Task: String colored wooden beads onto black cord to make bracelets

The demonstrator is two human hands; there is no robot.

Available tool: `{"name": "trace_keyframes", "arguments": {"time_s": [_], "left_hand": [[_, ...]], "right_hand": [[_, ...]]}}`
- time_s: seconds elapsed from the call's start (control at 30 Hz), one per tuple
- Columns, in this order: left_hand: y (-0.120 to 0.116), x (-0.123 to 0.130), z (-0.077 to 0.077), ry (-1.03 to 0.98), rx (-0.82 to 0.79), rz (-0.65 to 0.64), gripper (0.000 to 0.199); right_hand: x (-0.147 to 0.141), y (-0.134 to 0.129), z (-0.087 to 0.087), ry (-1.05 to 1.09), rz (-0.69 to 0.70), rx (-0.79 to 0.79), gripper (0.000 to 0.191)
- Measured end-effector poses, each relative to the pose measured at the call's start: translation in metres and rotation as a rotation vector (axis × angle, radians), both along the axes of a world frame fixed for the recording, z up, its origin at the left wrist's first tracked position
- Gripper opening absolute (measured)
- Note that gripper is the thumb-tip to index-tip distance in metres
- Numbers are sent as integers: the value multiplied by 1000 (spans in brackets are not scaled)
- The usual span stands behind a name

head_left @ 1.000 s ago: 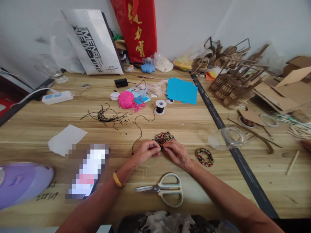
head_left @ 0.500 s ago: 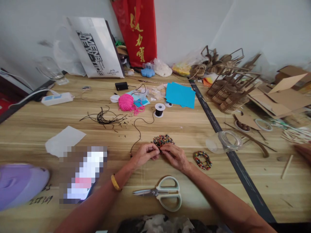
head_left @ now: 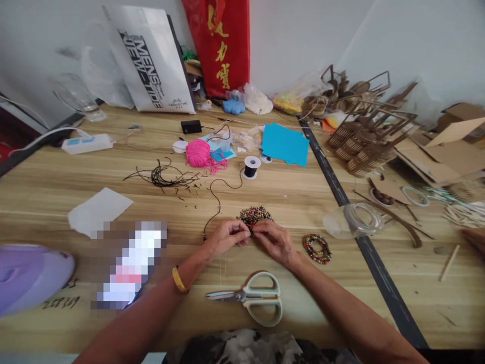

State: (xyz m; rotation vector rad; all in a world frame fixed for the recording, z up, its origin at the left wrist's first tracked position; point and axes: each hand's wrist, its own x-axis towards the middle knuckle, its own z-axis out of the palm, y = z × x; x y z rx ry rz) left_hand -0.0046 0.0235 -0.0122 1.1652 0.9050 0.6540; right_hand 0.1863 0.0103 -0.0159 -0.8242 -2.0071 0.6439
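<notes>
A small heap of multicoloured beads (head_left: 254,215) lies on the wooden table just beyond my fingertips. My left hand (head_left: 230,235) is closed in a pinch at the near edge of the heap. Opposite it, almost touching, my right hand (head_left: 276,242) pinches too. Whatever is between the fingers is too small to make out. A black cord (head_left: 220,198) runs from a white spool (head_left: 250,167) down to my left wrist. Under my left hand a fine pale thread shows faintly. To the right lies a coiled beaded strand (head_left: 317,248). Scissors (head_left: 248,298) rest nearer my body.
Cut black cords (head_left: 162,177), pink yarn (head_left: 197,152) and blue sheets (head_left: 285,144) lie farther back. On the left are a phone (head_left: 131,265) and a purple object (head_left: 32,278). Woven baskets (head_left: 364,141) and a clear tape roll (head_left: 361,220) are at the right. Another person's hand (head_left: 473,237) shows at the right edge.
The view has shifted slightly. Both hands stay pinched together at the bead heap, with little visible movement.
</notes>
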Motion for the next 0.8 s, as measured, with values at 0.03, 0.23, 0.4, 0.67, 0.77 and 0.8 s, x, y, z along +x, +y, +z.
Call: {"name": "trace_keyframes", "arguments": {"time_s": [0.03, 0.23, 0.4, 0.67, 0.77, 0.8], "left_hand": [[0, 0, 1, 0, -2, 1, 35], [0, 0, 1, 1, 3, 4, 34], [0, 0, 0, -7, -4, 7, 35], [0, 0, -1, -5, 6, -4, 33], [-1, -1, -1, -9, 11, -3, 32], [-1, -1, -1, -8, 11, -2, 32]], "right_hand": [[0, 0, 0, 12, -3, -11, 13], [-2, 0, 1, 61, -1, -25, 12], [-2, 0, 0, 71, -3, -36, 10], [1, 0, -4, 80, -12, -79, 8], [2, 0, -4, 78, -18, -98, 8], [2, 0, -4, 80, -17, -101, 8]]}}
